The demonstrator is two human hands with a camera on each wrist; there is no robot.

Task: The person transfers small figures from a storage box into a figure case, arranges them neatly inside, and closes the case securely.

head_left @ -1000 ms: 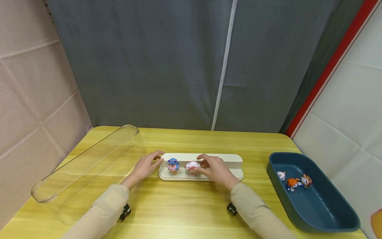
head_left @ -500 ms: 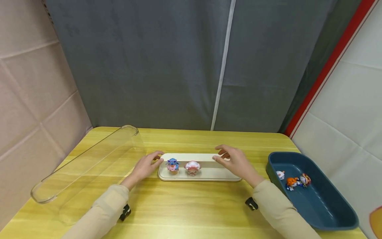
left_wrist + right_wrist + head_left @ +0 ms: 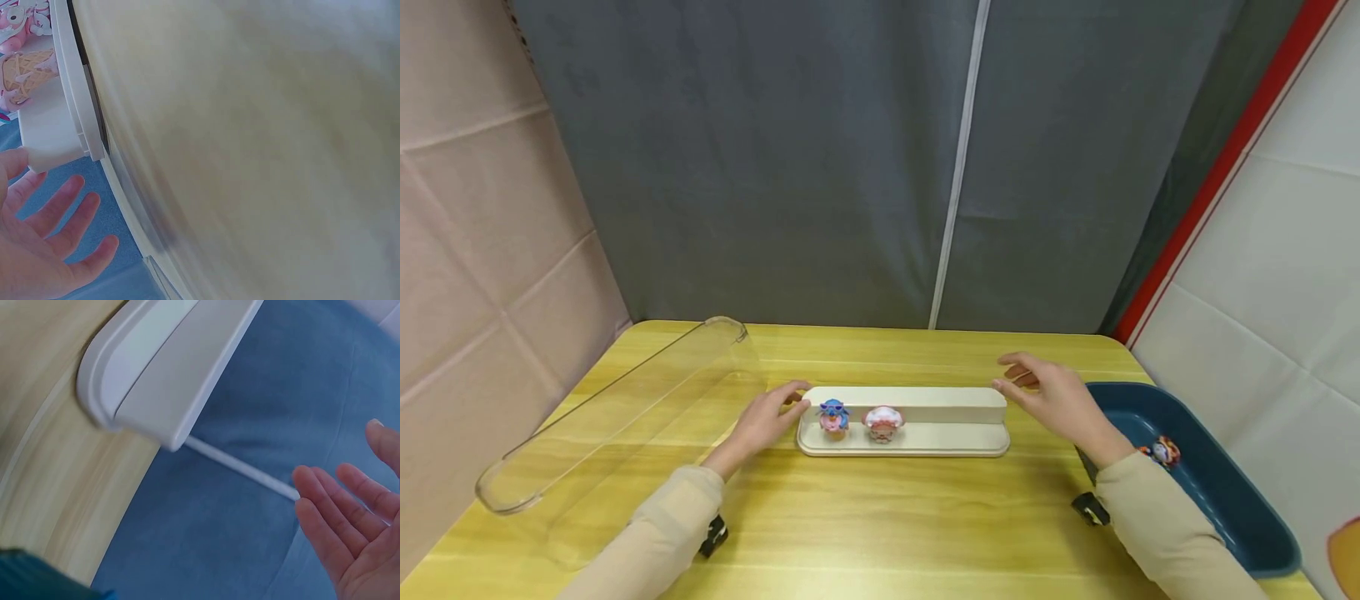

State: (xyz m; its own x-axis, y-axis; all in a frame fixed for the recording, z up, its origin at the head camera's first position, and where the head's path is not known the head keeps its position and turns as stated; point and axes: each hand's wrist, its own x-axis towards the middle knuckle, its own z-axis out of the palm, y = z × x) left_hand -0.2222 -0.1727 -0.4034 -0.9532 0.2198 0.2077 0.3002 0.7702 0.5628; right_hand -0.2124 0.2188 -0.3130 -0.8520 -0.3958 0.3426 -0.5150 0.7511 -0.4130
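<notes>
A long white stepped display stand (image 3: 955, 435) lies across the middle of the table. On its lower step, toward the left, stand a blue-haired figurine with purple glasses (image 3: 833, 419) and a white-and-pink figurine (image 3: 883, 423). My left hand (image 3: 766, 421) is at the stand's left end; in the left wrist view its thumb and index fingertips meet the corner of the stand (image 3: 53, 134), the other fingers spread. My right hand (image 3: 1060, 404) holds nothing, between the stand and the dark blue bin (image 3: 1225, 508); its fingers (image 3: 328, 540) are loosely extended in the right wrist view.
A clear plastic cover (image 3: 625, 417) lies diagonally on the left of the wooden table (image 3: 880, 525). A small figurine (image 3: 1165, 451) shows in the bin, whose left part my right arm hides. A grey curtain (image 3: 775, 167) hangs behind the table.
My right hand has let go of the white-and-pink figurine, leaving it upright on the stand, and moved right to the bin's near side. My left hand has stayed at the stand's end.
</notes>
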